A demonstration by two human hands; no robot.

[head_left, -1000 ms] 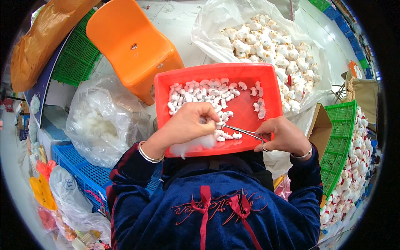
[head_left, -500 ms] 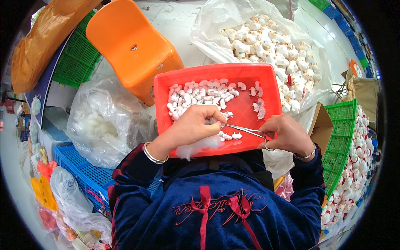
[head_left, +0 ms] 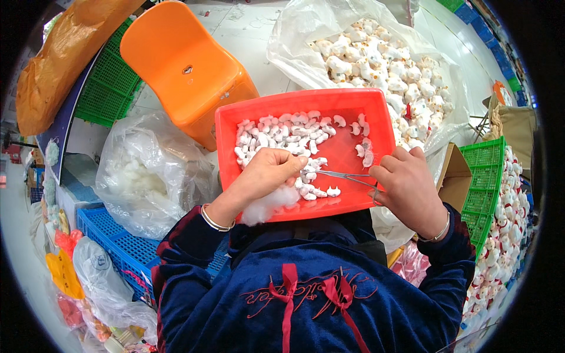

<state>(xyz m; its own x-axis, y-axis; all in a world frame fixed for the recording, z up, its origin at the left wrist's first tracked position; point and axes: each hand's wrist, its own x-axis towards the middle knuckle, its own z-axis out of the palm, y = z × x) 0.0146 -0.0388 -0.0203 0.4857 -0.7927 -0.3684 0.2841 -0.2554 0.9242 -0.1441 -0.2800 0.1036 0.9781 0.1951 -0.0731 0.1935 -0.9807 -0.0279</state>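
My left hand (head_left: pixel 262 176) is over the red plastic tray (head_left: pixel 385 167), thumb and fingers pinched together. A tuft of white fibre stuffing (head_left: pixel 268 205) hangs below its palm, held by the curled fingers. Whether a small piece is also between the fingertips is hidden. My right hand (head_left: pixel 409 188) grips ring-handled metal forceps (head_left: pixel 347 175) by the handles. Their tips point left, close to my left fingertips. Many small white curved fabric pieces (head_left: pixel 265 141) lie heaped in the tray's left half. A few more pieces (head_left: pixel 366 152) are along its right side.
Beyond the tray stands an orange plastic chair (head_left: pixel 182 65). At the far right is a clear bag (head_left: pixel 294 44) of white stuffed toys (head_left: pixel 406 76). Left lie a clear bag of stuffing (head_left: pixel 138 176) and a blue crate (head_left: pixel 118 235). A green crate (head_left: pixel 482 188) is on the right.
My right hand and the forceps have drawn to the right, and the tips have come away from my left fingertips. My left hand, with the stuffing, has shifted slightly left.
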